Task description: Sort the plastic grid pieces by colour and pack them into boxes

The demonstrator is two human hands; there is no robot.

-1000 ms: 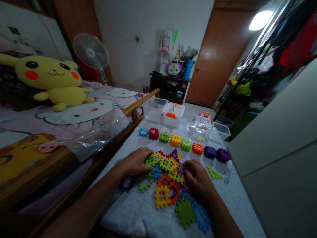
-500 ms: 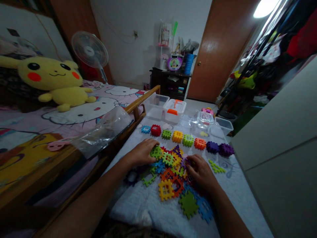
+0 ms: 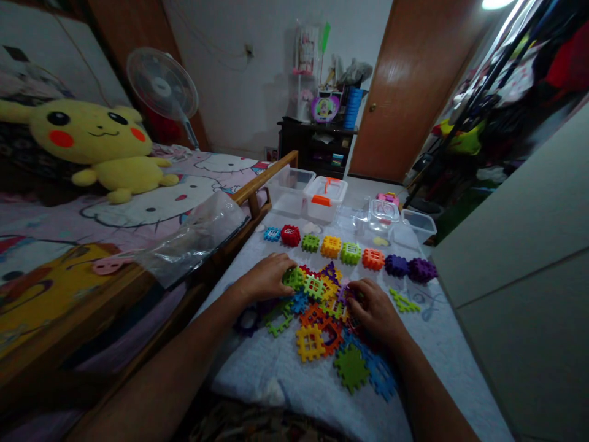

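Observation:
A heap of flat, toothed plastic tiles (image 3: 322, 307) in several colours lies on a pale cloth (image 3: 294, 374). My left hand (image 3: 264, 279) rests on the heap's left side, fingers curled round a green tile (image 3: 294, 277). At the heap's right side, my right hand (image 3: 375, 313) has its fingers bent onto a purple tile (image 3: 343, 293). A yellow tile (image 3: 309, 342) and a dark green tile (image 3: 351, 367) lie flat nearer to me. Beyond the heap stands a row of assembled cubes (image 3: 350, 252), from blue and red on the left to purple on the right.
Clear plastic boxes (image 3: 324, 199), one with an orange latch, stand behind the cubes. A bed with a wooden rail (image 3: 257, 190), a crumpled plastic bag (image 3: 197, 236) and a yellow plush toy (image 3: 96, 144) is on the left. A pale cabinet side (image 3: 519, 258) rises on the right. A fan (image 3: 162, 86) stands farther back.
Both hands stay on the heap, the left fingers closing more round the green tile. The camera has tilted, so everything sits slightly higher and more to the right in view.

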